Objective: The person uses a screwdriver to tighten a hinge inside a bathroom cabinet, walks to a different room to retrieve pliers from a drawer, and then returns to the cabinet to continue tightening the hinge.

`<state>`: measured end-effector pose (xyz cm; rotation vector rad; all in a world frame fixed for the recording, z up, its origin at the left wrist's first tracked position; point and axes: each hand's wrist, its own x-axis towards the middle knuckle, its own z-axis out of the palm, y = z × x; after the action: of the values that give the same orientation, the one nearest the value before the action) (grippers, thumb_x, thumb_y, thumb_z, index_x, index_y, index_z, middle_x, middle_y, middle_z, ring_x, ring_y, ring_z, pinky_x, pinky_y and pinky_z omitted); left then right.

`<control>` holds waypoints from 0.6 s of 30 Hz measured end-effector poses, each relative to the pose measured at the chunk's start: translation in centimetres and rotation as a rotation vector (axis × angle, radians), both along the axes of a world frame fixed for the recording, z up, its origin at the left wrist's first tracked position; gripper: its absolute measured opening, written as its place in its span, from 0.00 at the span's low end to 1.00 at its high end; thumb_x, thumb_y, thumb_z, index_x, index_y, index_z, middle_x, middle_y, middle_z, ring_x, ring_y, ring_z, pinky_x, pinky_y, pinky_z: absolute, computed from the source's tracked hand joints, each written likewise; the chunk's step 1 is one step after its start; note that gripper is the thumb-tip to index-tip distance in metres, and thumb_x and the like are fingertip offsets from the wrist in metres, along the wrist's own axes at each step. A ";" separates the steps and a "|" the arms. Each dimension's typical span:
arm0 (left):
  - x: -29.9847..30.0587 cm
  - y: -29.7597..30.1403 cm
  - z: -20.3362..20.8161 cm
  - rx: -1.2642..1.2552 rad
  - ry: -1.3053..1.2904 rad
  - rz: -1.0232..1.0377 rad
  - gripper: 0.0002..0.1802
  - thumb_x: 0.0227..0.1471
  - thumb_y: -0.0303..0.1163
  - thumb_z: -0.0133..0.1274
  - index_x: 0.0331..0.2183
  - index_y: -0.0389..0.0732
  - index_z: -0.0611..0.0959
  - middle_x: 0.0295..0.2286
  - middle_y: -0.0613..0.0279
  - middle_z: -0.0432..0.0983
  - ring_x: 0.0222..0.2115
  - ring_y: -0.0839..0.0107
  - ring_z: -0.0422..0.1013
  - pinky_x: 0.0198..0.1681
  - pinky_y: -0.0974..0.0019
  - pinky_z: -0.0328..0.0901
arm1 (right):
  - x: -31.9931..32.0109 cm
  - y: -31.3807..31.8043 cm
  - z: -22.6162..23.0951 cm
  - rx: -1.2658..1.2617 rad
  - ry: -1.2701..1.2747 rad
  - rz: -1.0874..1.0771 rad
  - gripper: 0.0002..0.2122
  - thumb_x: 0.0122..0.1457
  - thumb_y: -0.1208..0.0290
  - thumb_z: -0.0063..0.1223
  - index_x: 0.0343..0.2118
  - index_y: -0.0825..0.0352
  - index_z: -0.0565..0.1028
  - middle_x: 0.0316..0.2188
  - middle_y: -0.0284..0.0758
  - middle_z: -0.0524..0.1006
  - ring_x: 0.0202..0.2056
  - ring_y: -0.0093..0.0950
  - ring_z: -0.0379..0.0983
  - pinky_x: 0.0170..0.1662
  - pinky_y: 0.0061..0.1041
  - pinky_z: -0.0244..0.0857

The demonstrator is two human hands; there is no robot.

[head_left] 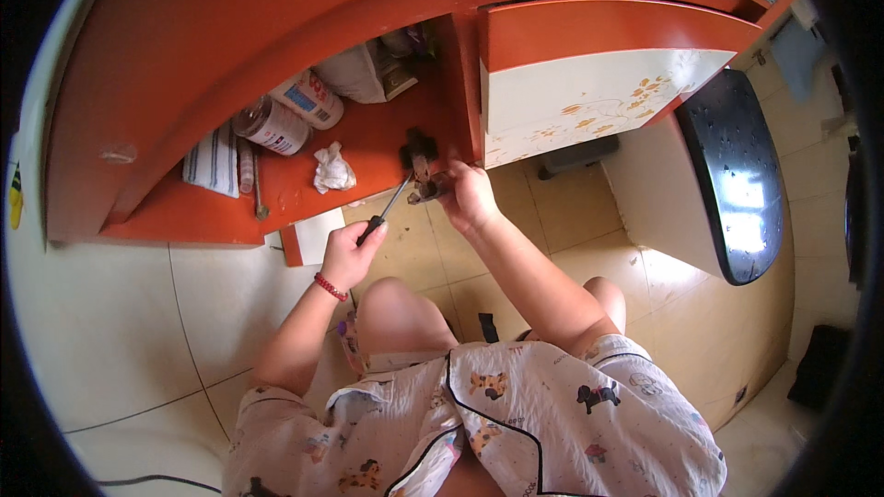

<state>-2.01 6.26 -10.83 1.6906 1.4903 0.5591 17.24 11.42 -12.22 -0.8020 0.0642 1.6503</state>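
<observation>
My left hand [348, 256] is closed around the black handle of a screwdriver [396, 198]. The screwdriver's metal shaft slants up and right, its tip at a rusty, dark metal hinge [422, 164]. My right hand [471, 195] pinches the hinge's near end from the right side. The hinge's far end lies on the red floor of an open cabinet [368, 152], close to the upright post on the right. Whether the screwdriver tip sits in a screw is too small to tell.
In the cabinet stand a crumpled white tissue [333, 169], a clear labelled bottle [273, 126], a white container [308, 98] and a striped cloth [213, 161]. Right of the opening is a white floral cabinet door [589, 106]. A black-lidded white bin [732, 184] stands farther right.
</observation>
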 end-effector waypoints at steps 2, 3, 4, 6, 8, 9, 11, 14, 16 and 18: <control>-0.1 -0.1 -0.7 -0.028 -0.113 0.044 0.15 0.50 0.36 0.47 0.16 0.38 0.71 0.10 0.73 0.62 0.07 0.86 0.55 0.09 0.79 0.50 | 0.1 0.0 -0.3 0.011 -0.003 0.000 0.02 0.54 0.75 0.39 0.27 0.67 0.63 0.19 0.31 0.62 0.20 0.24 0.60 0.26 0.26 0.60; -0.2 -0.1 -1.1 -0.033 -0.112 0.045 0.15 0.50 0.36 0.47 0.16 0.38 0.71 0.10 0.73 0.62 0.07 0.86 0.55 0.09 0.79 0.50 | 0.1 -0.1 -0.5 0.023 -0.008 0.007 0.02 0.54 0.76 0.39 0.27 0.67 0.63 0.18 0.31 0.62 0.20 0.24 0.60 0.26 0.26 0.60; -0.4 -0.2 -1.4 -0.024 -0.111 0.041 0.15 0.50 0.35 0.47 0.16 0.38 0.71 0.10 0.73 0.62 0.07 0.86 0.55 0.09 0.79 0.50 | 0.0 -0.1 -0.9 0.018 -0.006 0.008 0.02 0.54 0.76 0.39 0.27 0.67 0.63 0.18 0.31 0.62 0.20 0.24 0.60 0.26 0.26 0.60; -0.5 0.0 -1.8 -0.008 -0.109 0.034 0.15 0.50 0.34 0.47 0.17 0.38 0.71 0.10 0.73 0.62 0.07 0.86 0.55 0.09 0.79 0.49 | 0.0 0.1 -1.0 0.053 0.022 -0.022 0.02 0.53 0.76 0.40 0.28 0.68 0.64 0.18 0.31 0.63 0.20 0.24 0.61 0.26 0.26 0.60; -0.6 -0.1 -2.3 0.109 -0.109 -0.004 0.14 0.50 0.34 0.47 0.17 0.38 0.71 0.10 0.73 0.62 0.07 0.86 0.55 0.09 0.79 0.49 | -0.1 0.0 -0.9 0.050 0.027 -0.027 0.02 0.53 0.76 0.40 0.28 0.68 0.64 0.18 0.31 0.62 0.20 0.24 0.61 0.26 0.25 0.60; -0.6 -0.1 -2.5 0.110 -0.108 -0.004 0.14 0.50 0.34 0.47 0.17 0.38 0.71 0.10 0.73 0.62 0.07 0.86 0.55 0.09 0.79 0.49 | -0.1 0.0 -0.7 0.045 0.032 -0.031 0.02 0.53 0.76 0.40 0.29 0.68 0.64 0.18 0.31 0.62 0.20 0.24 0.61 0.26 0.25 0.60; -0.6 -0.2 -2.8 0.161 -0.131 -0.002 0.14 0.49 0.33 0.47 0.17 0.38 0.71 0.10 0.73 0.62 0.08 0.86 0.55 0.09 0.78 0.49 | -0.2 0.1 -0.9 0.044 0.027 -0.031 0.02 0.53 0.76 0.40 0.29 0.68 0.64 0.18 0.31 0.62 0.20 0.24 0.61 0.26 0.25 0.60; -0.4 -0.4 -2.6 0.076 -0.113 0.056 0.13 0.48 0.32 0.49 0.19 0.34 0.73 0.11 0.70 0.62 0.13 0.84 0.55 0.15 0.76 0.53 | 0.0 0.0 -0.8 0.044 0.032 -0.028 0.02 0.53 0.75 0.40 0.28 0.68 0.64 0.18 0.31 0.63 0.21 0.24 0.61 0.27 0.25 0.61; -0.1 -0.4 -2.3 0.084 -0.111 0.057 0.12 0.48 0.32 0.49 0.19 0.34 0.73 0.11 0.70 0.62 0.13 0.84 0.55 0.16 0.76 0.53 | 0.0 -0.1 -0.7 0.045 0.042 -0.022 0.02 0.53 0.75 0.40 0.28 0.68 0.64 0.19 0.31 0.63 0.21 0.24 0.62 0.27 0.25 0.61; 0.0 -0.5 -2.3 0.093 -0.108 0.058 0.12 0.48 0.32 0.49 0.19 0.34 0.73 0.11 0.70 0.62 0.13 0.84 0.55 0.16 0.76 0.53 | 0.1 0.0 -0.9 0.040 0.040 -0.022 0.03 0.53 0.75 0.40 0.26 0.67 0.64 0.19 0.31 0.64 0.22 0.25 0.63 0.26 0.25 0.61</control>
<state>-1.96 5.81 -13.08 1.6647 1.4587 0.7498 17.30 11.41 -13.15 -0.7357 0.0677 1.6424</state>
